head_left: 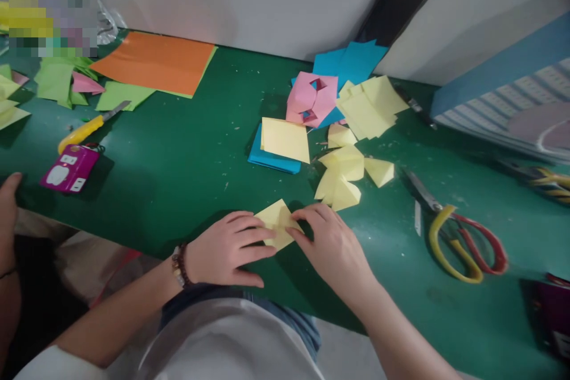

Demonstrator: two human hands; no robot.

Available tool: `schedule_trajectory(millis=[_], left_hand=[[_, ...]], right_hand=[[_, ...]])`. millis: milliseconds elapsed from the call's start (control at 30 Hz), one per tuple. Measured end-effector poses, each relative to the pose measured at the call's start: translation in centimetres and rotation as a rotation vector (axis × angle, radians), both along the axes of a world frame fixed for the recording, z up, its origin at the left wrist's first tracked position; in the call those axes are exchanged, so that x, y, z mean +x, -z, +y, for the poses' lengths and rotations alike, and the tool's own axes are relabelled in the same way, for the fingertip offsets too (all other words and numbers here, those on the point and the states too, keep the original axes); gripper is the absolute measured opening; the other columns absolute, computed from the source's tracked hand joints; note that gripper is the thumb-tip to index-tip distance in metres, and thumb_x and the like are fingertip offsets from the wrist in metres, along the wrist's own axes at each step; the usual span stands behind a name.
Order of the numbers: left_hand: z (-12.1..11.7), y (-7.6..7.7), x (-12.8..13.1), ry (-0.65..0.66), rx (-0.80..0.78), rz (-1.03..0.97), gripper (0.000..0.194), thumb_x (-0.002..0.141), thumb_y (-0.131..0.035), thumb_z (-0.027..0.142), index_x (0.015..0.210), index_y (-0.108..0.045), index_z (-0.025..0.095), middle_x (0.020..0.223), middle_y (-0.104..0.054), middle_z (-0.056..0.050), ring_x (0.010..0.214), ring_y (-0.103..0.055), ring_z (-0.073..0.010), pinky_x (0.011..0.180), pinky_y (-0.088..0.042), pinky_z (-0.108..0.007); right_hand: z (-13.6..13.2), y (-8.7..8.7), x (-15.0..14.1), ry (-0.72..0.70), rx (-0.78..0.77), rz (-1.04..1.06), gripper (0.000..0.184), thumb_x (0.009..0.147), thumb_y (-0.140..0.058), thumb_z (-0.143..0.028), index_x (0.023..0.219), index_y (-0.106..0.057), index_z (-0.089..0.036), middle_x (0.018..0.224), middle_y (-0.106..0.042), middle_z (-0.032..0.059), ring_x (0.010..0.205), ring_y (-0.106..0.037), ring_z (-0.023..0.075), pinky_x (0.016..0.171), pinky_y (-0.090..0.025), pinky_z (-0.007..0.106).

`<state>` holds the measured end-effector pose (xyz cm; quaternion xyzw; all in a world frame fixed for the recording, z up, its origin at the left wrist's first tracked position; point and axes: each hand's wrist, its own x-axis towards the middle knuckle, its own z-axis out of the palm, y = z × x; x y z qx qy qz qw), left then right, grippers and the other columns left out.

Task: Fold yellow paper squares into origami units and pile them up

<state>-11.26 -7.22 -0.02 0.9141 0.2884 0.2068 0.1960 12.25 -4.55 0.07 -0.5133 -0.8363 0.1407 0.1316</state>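
The left hand (231,246), wearing a beaded bracelet (180,266), lies flat with fingers spread wide, the fingertips resting on the left part of a pale yellow sheet (279,214). The right hand (332,240) is narrow, thumb and forefinger closed at the sheet's right corner. The sheet lies on the green table (187,154) near its front edge, directly before the person. Just beyond it, a folded cream square (287,139) overlaps a folded blue paper (272,157). Folded yellow pieces (342,166) are grouped beyond the right hand; behind them are a pink folded form (307,94), blue sheets (350,62) and a spread yellow stack (369,108). Scissors (437,209) with one yellow and one red handle lie open on the right. On the left are an orange sheet (155,62), a yellow-handled knife (86,129) and a magenta box (69,169). Another person's hand (8,202) shows at the left edge.
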Motion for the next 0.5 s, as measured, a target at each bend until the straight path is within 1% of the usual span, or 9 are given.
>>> schedule_trajectory(millis=[33,100,167,200,267,333,367,400,500], left_hand=[[0.1,-0.3,0.0,-0.062,-0.018,-0.048,0.041,0.088,-0.059,0.049,0.117,-0.060,0.020,0.125,-0.063,-0.008,0.118,-0.052,-0.0237,0.106,-0.041,-0.044],[0.4,-0.8,0.0,-0.264,-0.066,-0.101,0.036,0.091,-0.057,0.040,0.121,-0.057,0.020,0.125,-0.061,-0.009,0.119,-0.051,-0.0237,0.104,-0.043,-0.045],[1.2,-1.4,0.3,-0.476,-0.110,-0.073,0.035,0.091,-0.057,0.034,0.123,-0.056,0.020,0.125,-0.058,-0.011,0.119,-0.050,-0.0257,0.101,-0.044,-0.048],[1.8,-1.6,0.6,-0.524,-0.122,-0.038,0.035,0.090,-0.058,0.034,0.122,-0.056,0.019,0.123,-0.057,-0.011,0.118,-0.049,-0.0271,0.100,-0.045,-0.049],[3.4,-1.9,1.3,-0.495,-0.151,0.062,0.042,0.084,-0.066,0.036,0.120,-0.057,0.017,0.117,-0.057,-0.011,0.112,-0.050,-0.0282,0.096,-0.047,-0.049],[5.1,-2.1,2.2,-0.391,-0.210,0.166,0.052,0.077,-0.073,0.037,0.119,-0.057,0.013,0.110,-0.056,-0.011,0.104,-0.052,-0.0270,0.091,-0.049,-0.045],[5.9,-2.2,2.6,-0.337,-0.246,0.214,0.053,0.073,-0.076,0.035,0.117,-0.057,0.011,0.107,-0.055,-0.010,0.101,-0.052,-0.0259,0.089,-0.050,-0.042],[6.7,-2.4,2.9,-0.297,-0.267,0.267,0.052,0.070,-0.078,0.033,0.113,-0.058,0.010,0.103,-0.054,-0.010,0.099,-0.052,-0.0255,0.087,-0.050,-0.041],[8.1,-2.7,3.6,-0.265,-0.229,0.400,0.045,0.063,-0.082,0.028,0.097,-0.059,0.010,0.101,-0.052,-0.010,0.096,-0.050,-0.0266,0.081,-0.050,-0.039]], right_hand=[[0.2,-0.1,-0.1,-0.014,-0.030,0.008,0.006,0.089,-0.057,-0.024,0.086,-0.060,-0.020,0.088,-0.062,0.0061,0.080,-0.063,0.0199,0.067,-0.052,0.033],[0.8,-0.4,-0.2,-0.027,-0.060,-0.008,0.002,0.086,-0.059,-0.022,0.086,-0.060,-0.021,0.089,-0.062,0.0048,0.078,-0.064,0.0188,0.065,-0.051,0.031],[1.6,-0.6,-0.3,-0.031,-0.051,-0.059,0.012,0.082,-0.064,-0.024,0.093,-0.059,-0.021,0.089,-0.063,0.0037,0.076,-0.064,0.0189,0.061,-0.050,0.031],[2.0,-0.8,-0.4,-0.036,-0.045,-0.086,0.018,0.081,-0.066,-0.026,0.097,-0.059,-0.021,0.088,-0.063,0.0031,0.075,-0.065,0.0191,0.060,-0.049,0.030],[2.8,-1.1,-0.5,-0.059,-0.036,-0.129,0.024,0.079,-0.069,-0.028,0.100,-0.058,-0.022,0.086,-0.064,0.0019,0.073,-0.066,0.0192,0.057,-0.047,0.029],[3.5,-1.3,-0.6,-0.083,-0.027,-0.132,0.025,0.078,-0.070,-0.029,0.099,-0.059,-0.022,0.083,-0.065,0.0015,0.071,-0.066,0.0186,0.055,-0.046,0.028],[3.8,-1.3,-0.6,-0.084,-0.025,-0.112,0.026,0.077,-0.070,-0.029,0.099,-0.059,-0.022,0.083,-0.065,0.0015,0.069,-0.065,0.0179,0.054,-0.045,0.027],[3.9,-1.4,-0.5,-0.077,-0.026,-0.076,0.026,0.078,-0.070,-0.028,0.100,-0.059,-0.021,0.083,-0.065,0.0016,0.067,-0.065,0.0169,0.053,-0.045,0.027],[4.0,-1.2,-0.1,-0.035,-0.032,0.069,0.022,0.081,-0.065,-0.026,0.102,-0.061,-0.021,0.084,-0.065,0.0020,0.064,-0.063,0.0143,0.051,-0.047,0.025]])
